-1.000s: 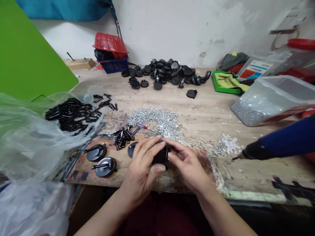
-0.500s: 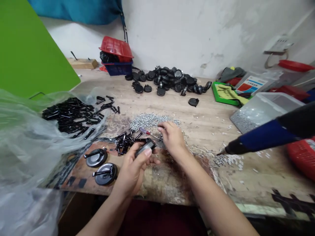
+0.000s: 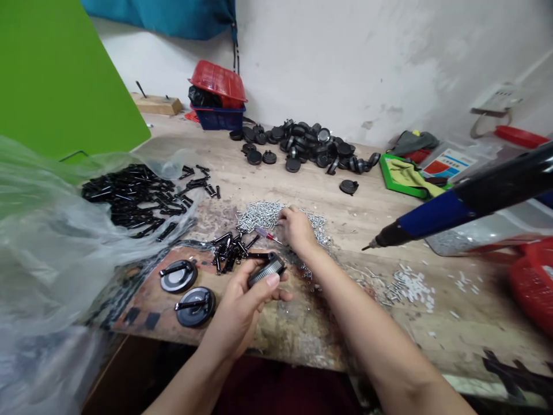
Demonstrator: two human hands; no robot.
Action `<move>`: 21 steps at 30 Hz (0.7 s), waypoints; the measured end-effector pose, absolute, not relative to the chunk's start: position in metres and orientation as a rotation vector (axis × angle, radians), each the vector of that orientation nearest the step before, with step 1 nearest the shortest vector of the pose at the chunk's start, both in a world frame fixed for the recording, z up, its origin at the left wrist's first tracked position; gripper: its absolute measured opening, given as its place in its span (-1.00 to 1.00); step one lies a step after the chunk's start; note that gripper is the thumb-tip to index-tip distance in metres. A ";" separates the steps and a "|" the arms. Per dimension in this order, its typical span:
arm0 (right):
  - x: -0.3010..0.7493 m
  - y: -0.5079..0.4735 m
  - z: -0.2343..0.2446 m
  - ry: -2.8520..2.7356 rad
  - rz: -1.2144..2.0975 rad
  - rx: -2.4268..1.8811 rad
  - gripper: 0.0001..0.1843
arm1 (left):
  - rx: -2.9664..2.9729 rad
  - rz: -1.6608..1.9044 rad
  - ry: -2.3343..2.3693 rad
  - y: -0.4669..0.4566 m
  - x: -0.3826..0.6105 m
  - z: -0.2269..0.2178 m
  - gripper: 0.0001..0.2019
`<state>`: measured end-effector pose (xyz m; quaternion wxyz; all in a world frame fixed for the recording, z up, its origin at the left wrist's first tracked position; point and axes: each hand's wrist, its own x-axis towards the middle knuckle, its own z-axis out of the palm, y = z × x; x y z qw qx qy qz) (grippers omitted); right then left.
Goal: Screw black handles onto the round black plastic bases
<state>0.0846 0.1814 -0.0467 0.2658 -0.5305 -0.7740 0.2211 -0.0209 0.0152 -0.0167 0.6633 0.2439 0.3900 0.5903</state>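
My left hand [image 3: 244, 302] is closed round a black round disc part [image 3: 266, 270], held edge-up just above the bench's near edge. My right hand [image 3: 295, 227] reaches forward onto the heap of small silver screws [image 3: 263, 214], fingers curled down into it; what they pinch is hidden. A small red-handled screwdriver [image 3: 264, 234] lies just left of that hand. Two finished black discs with levers [image 3: 178, 276] [image 3: 195, 306] lie left of my left hand, beside a little cluster of black lever pieces [image 3: 228, 251].
A blue and black power screwdriver [image 3: 458, 204] hangs in from the right. A clear plastic bag [image 3: 47, 242] holds black levers [image 3: 133, 196] at left. Black discs [image 3: 306, 144] are piled at the back, by red and blue baskets [image 3: 218, 98]. A clear tub [image 3: 496, 227] stands at right.
My right hand let go of the disc and went forward to the screw heap. My left hand keeps the disc. The power screwdriver has swung higher and further in.
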 end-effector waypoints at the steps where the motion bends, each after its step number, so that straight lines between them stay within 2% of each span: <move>1: 0.088 0.175 -0.043 -2.049 0.634 -1.386 -0.84 | 0.556 1.333 0.875 0.015 -0.022 -0.017 -0.72; 6: 0.103 0.115 -0.020 -1.807 0.923 -1.115 -0.90 | 0.597 1.357 0.907 0.011 -0.021 -0.020 -0.71; 8: 0.108 0.089 -0.013 -1.456 1.335 -0.892 -0.93 | 0.634 1.346 0.939 0.009 -0.018 -0.020 -0.70; 11: 0.113 0.068 -0.006 -1.164 1.608 -0.762 -0.91 | 0.692 1.347 0.978 0.006 -0.012 -0.019 -0.67; 17: 0.122 0.061 -0.004 -1.121 1.645 -0.711 -0.90 | 0.794 1.330 1.077 0.003 -0.001 -0.018 -0.63; 21: 0.129 0.056 -0.005 -1.208 1.504 -0.732 -0.87 | 0.840 1.333 1.126 0.002 0.006 -0.015 -0.61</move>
